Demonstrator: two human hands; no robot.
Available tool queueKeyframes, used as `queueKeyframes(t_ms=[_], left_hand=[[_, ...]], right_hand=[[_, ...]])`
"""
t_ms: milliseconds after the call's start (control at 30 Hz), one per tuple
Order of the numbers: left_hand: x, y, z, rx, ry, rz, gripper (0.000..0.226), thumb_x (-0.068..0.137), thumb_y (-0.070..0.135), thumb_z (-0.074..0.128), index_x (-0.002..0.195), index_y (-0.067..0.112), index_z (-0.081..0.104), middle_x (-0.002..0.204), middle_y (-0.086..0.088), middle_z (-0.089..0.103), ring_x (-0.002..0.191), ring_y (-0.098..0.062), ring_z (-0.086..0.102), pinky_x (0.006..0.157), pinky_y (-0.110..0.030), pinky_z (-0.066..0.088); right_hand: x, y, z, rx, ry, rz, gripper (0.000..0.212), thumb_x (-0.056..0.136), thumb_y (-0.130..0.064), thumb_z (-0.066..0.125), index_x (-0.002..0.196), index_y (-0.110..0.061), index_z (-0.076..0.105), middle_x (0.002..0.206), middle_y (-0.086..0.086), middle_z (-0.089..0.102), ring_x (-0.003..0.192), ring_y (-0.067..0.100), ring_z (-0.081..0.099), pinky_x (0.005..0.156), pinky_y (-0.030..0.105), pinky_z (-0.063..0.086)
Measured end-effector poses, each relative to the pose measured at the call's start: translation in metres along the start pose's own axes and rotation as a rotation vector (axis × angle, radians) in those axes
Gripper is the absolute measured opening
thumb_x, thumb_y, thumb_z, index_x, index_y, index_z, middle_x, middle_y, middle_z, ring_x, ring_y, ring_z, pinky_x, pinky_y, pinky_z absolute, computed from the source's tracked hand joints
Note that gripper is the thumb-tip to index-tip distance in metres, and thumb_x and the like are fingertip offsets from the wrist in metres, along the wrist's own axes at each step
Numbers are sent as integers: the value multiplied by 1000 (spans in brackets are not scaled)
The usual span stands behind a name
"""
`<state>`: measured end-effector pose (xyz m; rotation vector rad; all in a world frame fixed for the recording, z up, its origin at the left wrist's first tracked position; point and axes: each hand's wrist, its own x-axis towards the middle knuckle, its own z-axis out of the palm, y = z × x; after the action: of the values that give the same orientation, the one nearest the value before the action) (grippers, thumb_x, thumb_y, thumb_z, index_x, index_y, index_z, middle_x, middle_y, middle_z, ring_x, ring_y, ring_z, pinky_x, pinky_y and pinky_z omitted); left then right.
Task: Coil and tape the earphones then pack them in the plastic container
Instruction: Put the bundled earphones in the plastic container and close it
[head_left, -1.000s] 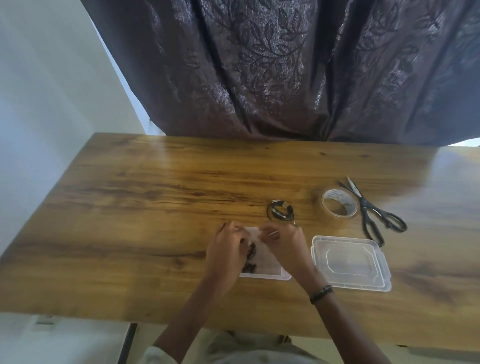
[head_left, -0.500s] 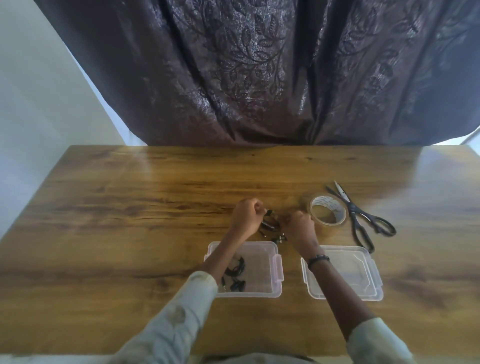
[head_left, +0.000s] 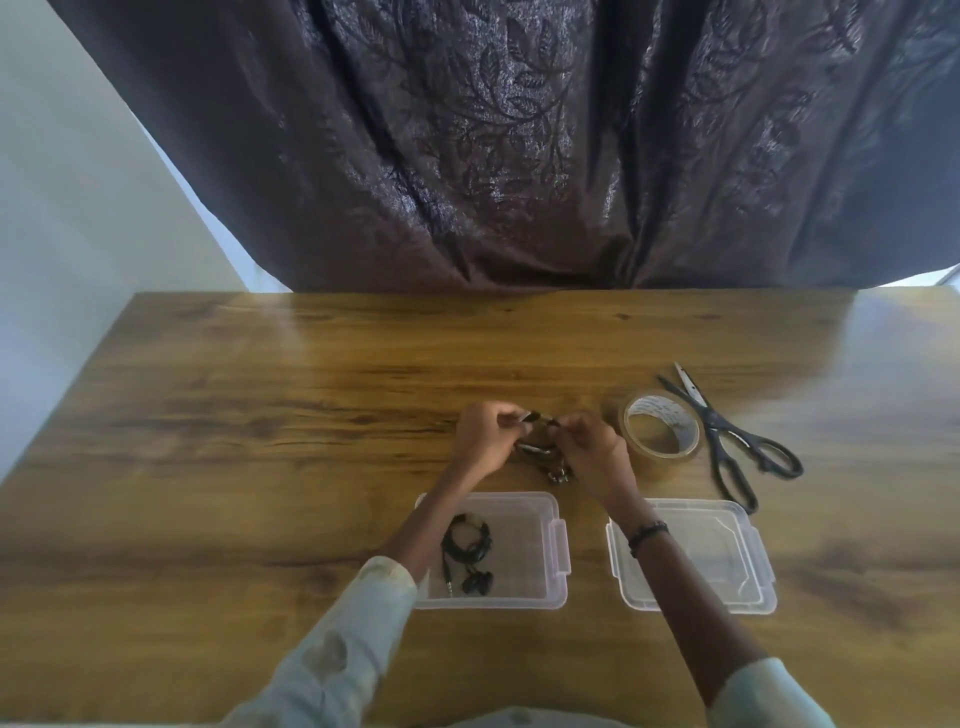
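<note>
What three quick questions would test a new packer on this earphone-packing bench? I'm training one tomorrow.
1. True or false: the plastic container already holds a coiled pair of earphones.
2. What lies nearest the scissors: A) the tape roll, B) the container, C) the curtain?
3. What do the left hand and right hand grip together?

Key: 1 true. 2 A. 3 A second earphone set, held above the wooden table, beyond the lid.
</note>
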<state>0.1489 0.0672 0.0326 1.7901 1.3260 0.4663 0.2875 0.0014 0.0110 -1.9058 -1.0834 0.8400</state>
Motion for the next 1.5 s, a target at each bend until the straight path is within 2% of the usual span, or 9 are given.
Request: queueKeyframes(t_ms=[167, 333, 500, 600, 767, 1033, 1133, 1233, 1500], left_hand=[[-12, 10, -17, -206, 65, 3, 30, 85, 9, 67, 114, 2, 65, 110, -13, 68, 91, -23, 69, 79, -37, 59], [-41, 28, -38, -370, 101, -34, 29, 84, 10, 68, 112, 3, 65, 102, -10, 70, 86, -18, 70, 75, -27, 59], [-92, 28, -49, -544, -14, -122, 22, 84, 12, 67, 105, 16, 64, 95, -2, 71, 84, -13, 71, 76, -24, 58], [-120, 7, -40, -501, -7, -207, 20, 81, 16, 71, 97, 22, 61, 94, -2, 71, 85, -16, 71, 79, -33, 58], [-136, -24, -17, -383, 87, -273, 20, 78, 12, 75, 88, 11, 58, 87, -12, 69, 79, -18, 69, 68, -29, 59], [-120, -27, -7, -53, 124, -236, 14, 80, 10, 72, 90, 10, 63, 85, -3, 67, 78, -13, 65, 70, -30, 57], [-120, -23, -2, 8, 128, -194, 14, 81, 11, 72, 91, 11, 63, 82, 2, 64, 72, -6, 59, 54, -9, 43], [-118, -21, 4, 45, 148, -170, 13, 81, 13, 72, 91, 13, 64, 80, 7, 62, 72, -4, 59, 54, -7, 39], [-115, -24, 14, 77, 159, -118, 12, 78, 10, 74, 88, 16, 74, 87, 5, 73, 81, -6, 67, 78, -27, 56]], right_hand=[[-8, -13, -11, 304, -120, 0, 26, 88, -18, 68, 112, -20, 58, 95, 4, 74, 86, 16, 71, 76, 36, 57], [-26, -41, -29, 393, -181, -44, 31, 86, -16, 70, 116, -18, 62, 87, -2, 75, 76, 8, 70, 60, 20, 52], [-63, -48, -30, 394, -204, 19, 19, 85, -10, 69, 101, -21, 68, 91, 5, 75, 82, 21, 73, 65, 38, 59], [-89, -36, -20, 263, -204, 74, 18, 86, -11, 69, 103, -16, 68, 91, 6, 74, 79, 20, 73, 67, 42, 61], [-119, -26, 2, -189, -108, -107, 16, 89, -18, 65, 105, -16, 64, 91, -4, 70, 61, 1, 65, 47, 12, 49], [-124, -44, 9, -795, -108, -205, 22, 98, -30, 50, 110, -13, 57, 96, 3, 70, 79, 18, 67, 55, 23, 41], [-121, -48, 11, -892, -101, -221, 16, 98, -21, 49, 107, -12, 60, 99, 2, 69, 83, 17, 66, 57, 23, 42], [-119, -48, 8, -920, -79, -266, 15, 96, -13, 52, 105, -12, 64, 105, 2, 67, 100, 17, 58, 68, 25, 49], [-108, -39, 7, -914, -20, -306, 12, 89, -2, 58, 92, -5, 69, 116, 6, 56, 106, 20, 52, 68, 25, 47]])
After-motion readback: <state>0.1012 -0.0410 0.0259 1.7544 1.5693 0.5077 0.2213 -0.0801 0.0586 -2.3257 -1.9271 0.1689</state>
